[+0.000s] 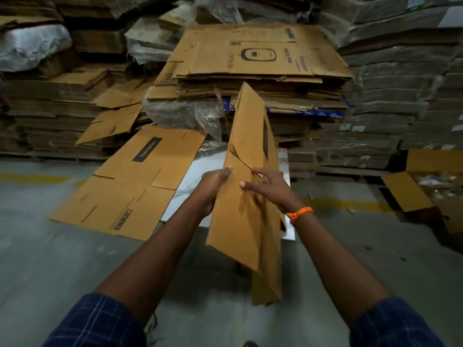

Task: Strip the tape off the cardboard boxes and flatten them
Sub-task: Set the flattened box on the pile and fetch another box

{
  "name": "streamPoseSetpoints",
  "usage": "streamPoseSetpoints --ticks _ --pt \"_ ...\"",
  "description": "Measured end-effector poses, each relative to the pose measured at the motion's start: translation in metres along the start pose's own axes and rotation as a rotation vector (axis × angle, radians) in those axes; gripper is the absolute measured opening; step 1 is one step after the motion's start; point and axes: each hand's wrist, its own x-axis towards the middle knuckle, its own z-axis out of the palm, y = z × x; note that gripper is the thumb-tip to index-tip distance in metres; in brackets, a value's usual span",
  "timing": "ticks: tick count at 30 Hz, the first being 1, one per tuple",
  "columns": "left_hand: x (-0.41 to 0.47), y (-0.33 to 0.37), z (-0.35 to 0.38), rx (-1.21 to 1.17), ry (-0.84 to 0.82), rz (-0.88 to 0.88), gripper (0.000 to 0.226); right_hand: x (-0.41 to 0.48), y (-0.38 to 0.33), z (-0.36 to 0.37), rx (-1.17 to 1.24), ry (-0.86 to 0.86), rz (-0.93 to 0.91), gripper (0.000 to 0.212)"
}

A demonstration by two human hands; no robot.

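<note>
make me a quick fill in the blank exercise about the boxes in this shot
1. The left hand grips the flattened box, which stands nearly ____ rather than lying flat.
2. The orange band is worn on the ____ wrist.
3. The carton lying open on the floor bears the printed word ____.

Missing words: upright; right; Crompton.
</note>
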Motion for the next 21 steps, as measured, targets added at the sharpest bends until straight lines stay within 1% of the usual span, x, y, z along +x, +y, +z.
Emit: streamPoseSetpoints --ticks 1,2,4,5,7,9,10,12,13,14,15,16,17,19,21 --pt "-0.004 -0.003 -0.003 0.068 -0.016 -0.015 0.063 -0.002 0.006 0.019 0.008 0.056 -0.008 0.087" --pt "-0.009 -0.006 -0.004 0.167 -0.014 -0.031 0.06 -0.006 0.01 0.037 0.013 0.065 -0.023 0.077" --pt "-0.016 -0.02 -0.01 0.367 0.038 -0.067 0.036 -0.018 0.006 0.069 0.02 -0.009 -0.031 0.061" --pt "-0.018 -0.031 -0.015 0.419 0.089 -0.078 0.03 -0.023 0.008 0.081 0.031 -0.053 -0.003 0.055" --pt "-0.024 -0.054 -0.031 0.432 0.168 -0.069 0.03 -0.032 0.017 0.097 0.066 -0.126 0.013 0.045" --pt "-0.034 -0.069 -0.046 0.428 0.197 -0.014 0.033 -0.045 0.028 0.107 0.117 -0.153 0.074 0.041" --pt "-0.036 -0.072 -0.053 0.432 0.202 0.037 0.032 -0.052 0.032 0.11 0.114 -0.127 0.095 0.042" --pt "-0.05 -0.062 -0.062 0.391 0.191 0.148 0.029 -0.066 0.039 0.114 0.037 0.058 0.106 0.045" --pt "-0.058 -0.051 -0.067 0.343 0.172 0.198 0.023 -0.071 0.046 0.114 0.03 0.177 0.133 0.051" --pt "-0.066 -0.039 -0.074 0.297 0.159 0.234 0.016 -0.076 0.052 0.113 0.067 0.27 0.193 0.061" --pt "-0.075 -0.024 -0.083 0.257 0.143 0.267 0.013 -0.081 0.059 0.111 0.137 0.324 0.266 0.073" --pt "-0.082 -0.012 -0.095 0.221 0.127 0.285 0.011 -0.086 0.067 0.109 0.199 0.334 0.352 0.082" --pt "-0.091 -0.001 -0.109 0.173 0.097 0.291 0.01 -0.09 0.075 0.11 0.248 0.31 0.438 0.085" --pt "-0.104 0.012 -0.14 0.091 0.05 0.291 0.016 -0.099 0.082 0.117 0.364 0.196 0.583 0.085" --pt "-0.113 0.018 -0.176 0.118 0.055 0.307 0.025 -0.1 0.082 0.133 0.49 0.077 0.658 0.09"
